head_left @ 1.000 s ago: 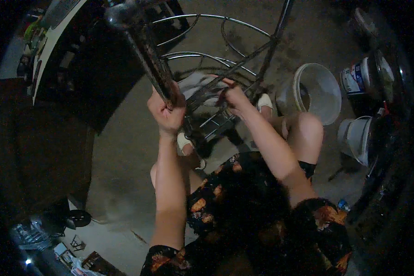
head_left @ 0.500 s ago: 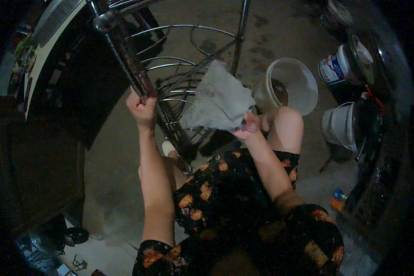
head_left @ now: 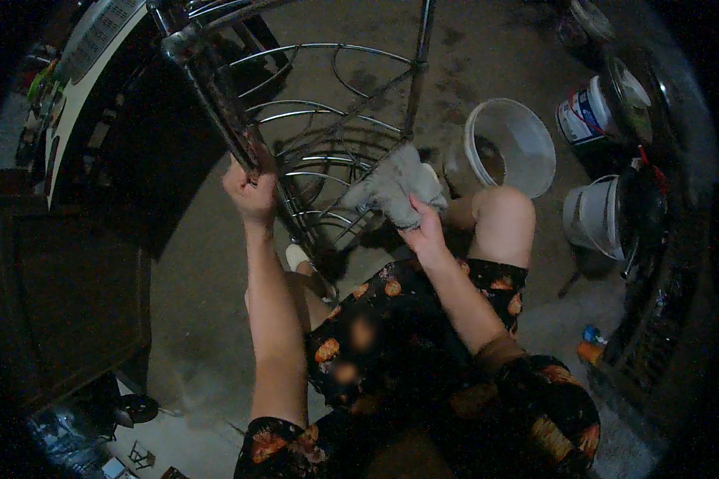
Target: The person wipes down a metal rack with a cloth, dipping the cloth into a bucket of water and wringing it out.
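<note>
- L hand [head_left: 250,191] closed round post of metal rack [head_left: 208,89];
- R hand [head_left: 426,227] part-curled, gripping bunched grey cloth [head_left: 399,182];
- cloth nr rack's lower bars, L of pale plastic bucket [head_left: 538,152]

Grey cloth [head_left: 399,185] — black, orange-flowered clothing [head_left: 407,343]

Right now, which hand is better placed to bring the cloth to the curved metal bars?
Likely the right. The right hand already holds the grey cloth, near the curved bars in this view; the left hand is wrapped around the metal post and would have to let go.
</note>
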`<state>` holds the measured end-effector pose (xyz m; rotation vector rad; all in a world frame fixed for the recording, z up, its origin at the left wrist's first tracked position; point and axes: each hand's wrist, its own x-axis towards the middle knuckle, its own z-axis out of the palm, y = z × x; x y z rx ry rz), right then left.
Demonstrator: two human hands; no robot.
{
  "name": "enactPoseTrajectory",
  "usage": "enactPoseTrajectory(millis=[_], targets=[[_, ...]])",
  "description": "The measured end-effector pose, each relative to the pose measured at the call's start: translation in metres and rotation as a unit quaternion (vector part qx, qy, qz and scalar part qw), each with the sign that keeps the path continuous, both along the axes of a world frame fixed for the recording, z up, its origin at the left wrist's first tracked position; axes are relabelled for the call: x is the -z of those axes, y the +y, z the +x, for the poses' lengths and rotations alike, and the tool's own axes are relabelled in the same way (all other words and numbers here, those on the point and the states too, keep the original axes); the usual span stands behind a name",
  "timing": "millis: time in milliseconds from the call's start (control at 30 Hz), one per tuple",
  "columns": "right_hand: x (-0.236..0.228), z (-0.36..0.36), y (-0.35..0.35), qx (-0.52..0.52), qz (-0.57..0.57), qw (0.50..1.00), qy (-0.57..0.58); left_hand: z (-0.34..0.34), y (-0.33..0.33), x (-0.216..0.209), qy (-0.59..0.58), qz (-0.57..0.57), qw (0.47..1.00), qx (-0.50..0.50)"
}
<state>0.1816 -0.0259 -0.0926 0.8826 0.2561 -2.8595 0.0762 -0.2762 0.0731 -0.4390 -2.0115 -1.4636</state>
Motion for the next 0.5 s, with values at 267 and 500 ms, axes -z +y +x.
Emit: enactPoseTrajectory(millis=[267,500], targets=[[0.126,-0.101,-0.068,0.056,-0.047,0.995,-0.065,0.005,-0.009,0.014,-0.112,0.027,0.990,-0.086],[0.157,-0.173,-0.098,0.052,-0.240,0.965,0.092,0.001,0.007,-0.001,-0.115,-0.078,0.988,-0.074]])
